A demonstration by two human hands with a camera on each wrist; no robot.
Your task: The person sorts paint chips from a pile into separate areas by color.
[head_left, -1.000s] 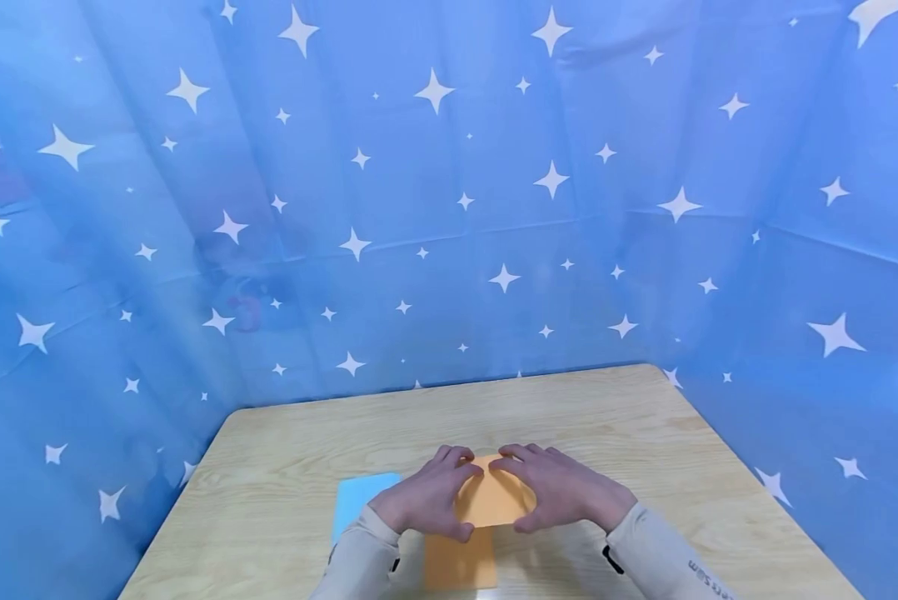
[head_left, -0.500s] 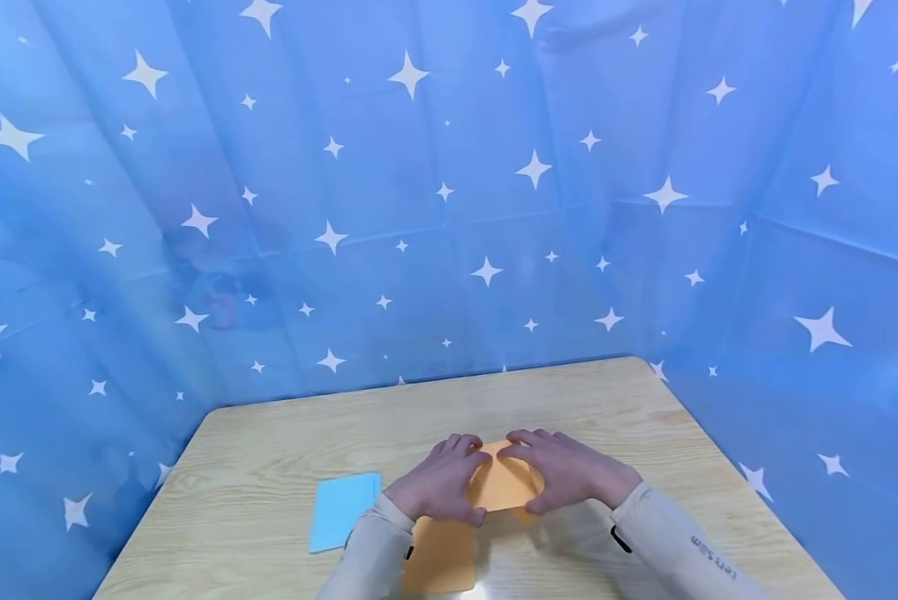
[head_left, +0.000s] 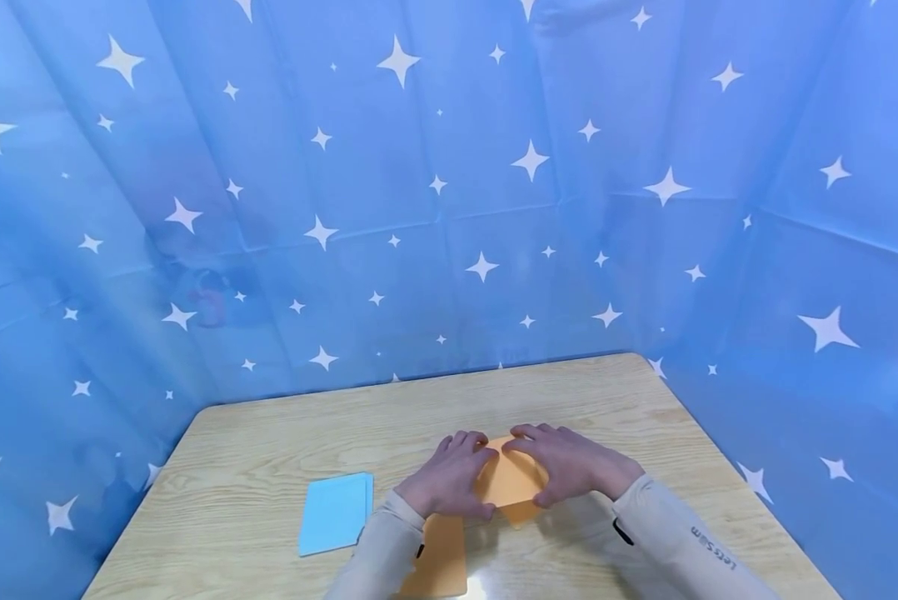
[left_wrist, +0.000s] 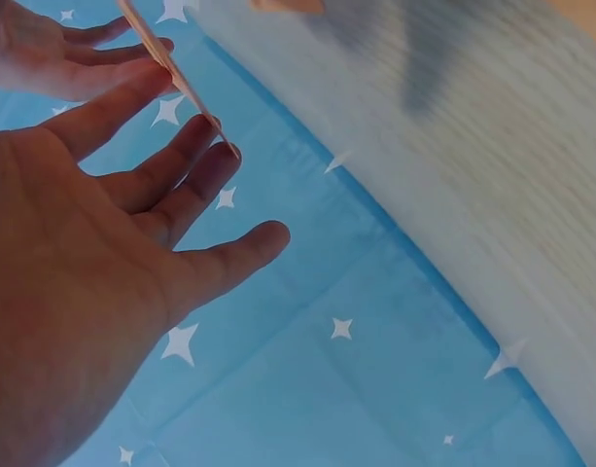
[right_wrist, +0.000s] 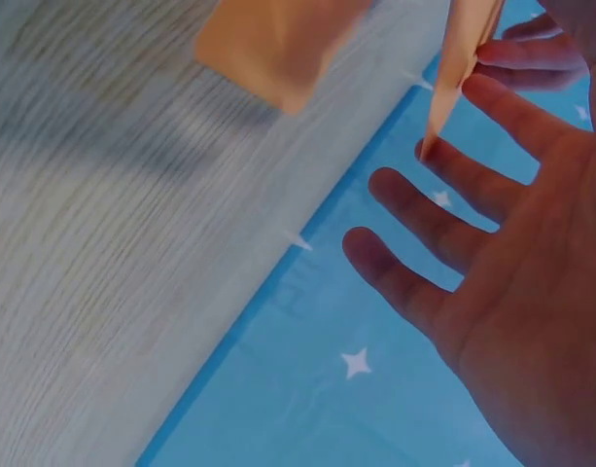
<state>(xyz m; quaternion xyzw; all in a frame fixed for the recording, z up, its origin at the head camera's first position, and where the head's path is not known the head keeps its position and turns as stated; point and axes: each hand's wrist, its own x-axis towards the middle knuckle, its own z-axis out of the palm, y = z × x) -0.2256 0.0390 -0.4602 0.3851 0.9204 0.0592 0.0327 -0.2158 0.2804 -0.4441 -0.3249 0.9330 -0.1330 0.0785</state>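
Observation:
A sheet of orange paper (head_left: pixel 511 477), seen edge-on in the left wrist view, is held up over the table between both hands. My left hand (head_left: pixel 452 479) grips its left side, fingertips along the far edge and thumb near the front. On the right side my right hand (head_left: pixel 572 462) grips it the same way, little finger extended in the right wrist view. Below the held sheet shows a second orange piece (right_wrist: pixel 278 49), partly hidden by the sheet in the head view. Another orange sheet (head_left: pixel 443 567) lies on the table, partly covered by the left sleeve.
A small stack of light blue paper (head_left: pixel 335 514) lies left of the left forearm on the wooden table (head_left: pixel 254 450). Behind and beside the table hangs a blue curtain (head_left: pixel 389 275) with white stars.
The view has shifted, so the blue stack shows more fully. More of the second orange piece has come into sight below the held sheet. Both hands keep their grip.

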